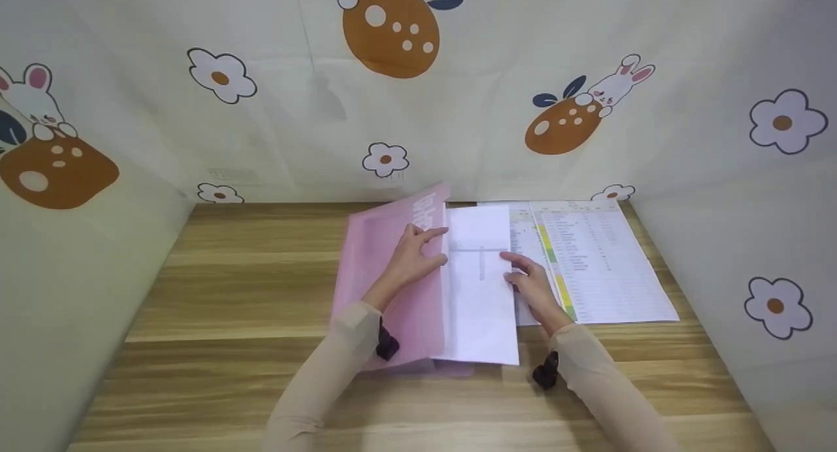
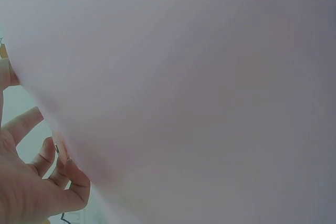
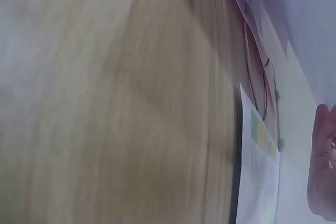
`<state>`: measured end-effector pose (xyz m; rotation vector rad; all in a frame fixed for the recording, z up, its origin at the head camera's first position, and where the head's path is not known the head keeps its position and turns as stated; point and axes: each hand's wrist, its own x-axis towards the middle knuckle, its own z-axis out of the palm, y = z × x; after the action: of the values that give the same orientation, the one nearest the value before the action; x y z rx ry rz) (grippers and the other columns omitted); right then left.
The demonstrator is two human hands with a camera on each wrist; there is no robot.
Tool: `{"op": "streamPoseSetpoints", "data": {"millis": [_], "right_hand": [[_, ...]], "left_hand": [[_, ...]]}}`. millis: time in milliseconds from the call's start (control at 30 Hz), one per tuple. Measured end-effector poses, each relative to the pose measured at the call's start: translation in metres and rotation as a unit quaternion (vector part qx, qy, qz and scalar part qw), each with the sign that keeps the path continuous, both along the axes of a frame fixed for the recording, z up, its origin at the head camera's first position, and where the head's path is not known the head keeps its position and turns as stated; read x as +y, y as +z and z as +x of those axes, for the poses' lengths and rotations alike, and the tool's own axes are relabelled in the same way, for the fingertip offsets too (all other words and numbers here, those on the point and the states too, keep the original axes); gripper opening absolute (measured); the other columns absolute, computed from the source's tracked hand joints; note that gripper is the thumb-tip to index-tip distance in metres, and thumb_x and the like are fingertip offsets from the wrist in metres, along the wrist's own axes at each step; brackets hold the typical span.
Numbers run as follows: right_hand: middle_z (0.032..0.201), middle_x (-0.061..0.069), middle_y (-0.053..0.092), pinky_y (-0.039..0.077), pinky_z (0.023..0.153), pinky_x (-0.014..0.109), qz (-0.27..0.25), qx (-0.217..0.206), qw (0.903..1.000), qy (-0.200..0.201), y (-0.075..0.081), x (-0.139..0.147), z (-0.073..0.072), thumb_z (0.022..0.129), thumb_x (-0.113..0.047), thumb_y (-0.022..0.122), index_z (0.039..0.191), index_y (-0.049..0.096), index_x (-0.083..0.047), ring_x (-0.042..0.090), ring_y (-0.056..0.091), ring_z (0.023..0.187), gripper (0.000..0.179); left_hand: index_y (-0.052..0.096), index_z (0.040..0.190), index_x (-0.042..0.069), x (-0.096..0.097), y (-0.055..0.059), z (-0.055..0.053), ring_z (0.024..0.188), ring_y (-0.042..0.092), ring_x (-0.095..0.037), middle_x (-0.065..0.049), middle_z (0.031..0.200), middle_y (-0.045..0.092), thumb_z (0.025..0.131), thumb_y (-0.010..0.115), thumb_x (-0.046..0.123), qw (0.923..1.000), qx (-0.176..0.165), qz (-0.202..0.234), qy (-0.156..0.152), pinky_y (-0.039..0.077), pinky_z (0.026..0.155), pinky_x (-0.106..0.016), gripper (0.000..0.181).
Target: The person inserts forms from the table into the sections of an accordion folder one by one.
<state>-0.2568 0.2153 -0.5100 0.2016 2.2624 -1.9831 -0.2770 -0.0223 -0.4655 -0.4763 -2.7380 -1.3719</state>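
Note:
A pink folder [image 1: 392,308] stands partly open on the table, its cover tilted up. My left hand [image 1: 410,259] pinches the raised edge of this cover between thumb and fingers. The left wrist view is mostly filled by the pink cover [image 2: 184,77], with the left hand [image 2: 37,182] at its edge. Inside the folder's opening shows a white paper [image 1: 480,314] with a crosswise strip. Thumb and index finger of my right hand [image 1: 539,292] pinch the paper's right edge. At the far right of the right wrist view, the right hand [image 3: 323,171] is partly cut off.
Printed sheets [image 1: 608,262] with yellow and green colour blocks lie right of the folder, partly under the white paper. Beneath everything is a wood-grain table [image 1: 242,282]. A pale curtain [image 1: 281,131] with rabbits and flowers encloses the back and sides.

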Motion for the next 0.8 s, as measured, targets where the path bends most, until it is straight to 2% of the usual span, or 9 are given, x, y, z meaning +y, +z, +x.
{"op": "streamPoseSetpoints", "data": {"millis": [367,600,800], "right_hand": [[0.117,0.014,0.05,0.041,0.079,0.031,0.001,0.012,0.9999,0.006,-0.012,-0.017,-0.004,0.079,0.006,0.047,0.122,0.051,-0.003,0.024,0.049,0.1,0.044],[0.111,0.013,0.052,0.041,0.076,0.03,-0.009,0.029,0.9995,0.011,-0.014,-0.027,-0.005,0.078,0.007,0.049,0.12,0.052,-0.004,0.023,0.048,0.097,0.044],[0.106,0.012,0.051,0.039,0.076,0.03,0.022,0.043,0.9988,0.006,-0.015,-0.034,-0.007,0.076,0.008,0.051,0.119,0.053,-0.005,0.022,0.045,0.096,0.046]], "left_hand": [[0.055,0.122,0.018,0.0,0.001,0.0,0.078,0.036,-0.018,-0.005,0.09,0.036,0.069,0.063,0.019,0.9999,-0.015,-0.003,0.003,0.032,0.067,-0.029,0.054],[0.055,0.122,0.018,0.0,0.0,0.0,0.077,0.035,-0.018,-0.005,0.089,0.035,0.069,0.062,0.02,0.9999,-0.015,-0.003,0.002,0.031,0.065,-0.029,0.053],[0.056,0.121,0.018,0.0,-0.003,0.0,0.076,0.035,-0.018,-0.005,0.088,0.035,0.069,0.063,0.02,1.0,-0.008,-0.001,0.005,0.031,0.065,-0.029,0.052]]}}
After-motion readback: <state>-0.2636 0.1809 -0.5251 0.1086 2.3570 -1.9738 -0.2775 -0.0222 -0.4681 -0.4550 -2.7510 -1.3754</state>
